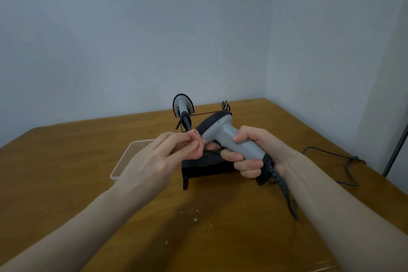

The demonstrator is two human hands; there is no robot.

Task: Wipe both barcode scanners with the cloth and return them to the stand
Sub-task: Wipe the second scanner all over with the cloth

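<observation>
The grey barcode scanner (229,137) is up off the table, held just right of centre above the black stand (205,164), its dark head tipped toward ten o'clock. The right hand (254,154) has its fingers wrapped tight round the handle, thumb lying along the top, and the coiled cable (284,192) drops from the handle's base toward five o'clock, past the right forearm. In from eight o'clock comes the left hand (154,161), fingers bunched and pinching the pink cloth (196,144), which is pressed right up against the underside of the scanner's head, by the trigger area. Contact there looks firm, though the exact spot under the cloth is hidden. Back at twelve o'clock from the held scanner, the second scanner (183,105) sits upright on the far end of the stand, its own curly lead hanging below it. At nine o'clock from the stand, just beside it, lies a clear plastic lid (123,161), flat on the wooden table (66,172). A loose grey cord (344,163) trails across the tabletop at three o'clock, well apart from the hands. Pale crumbs (195,219) dot the wood at six o'clock.
</observation>
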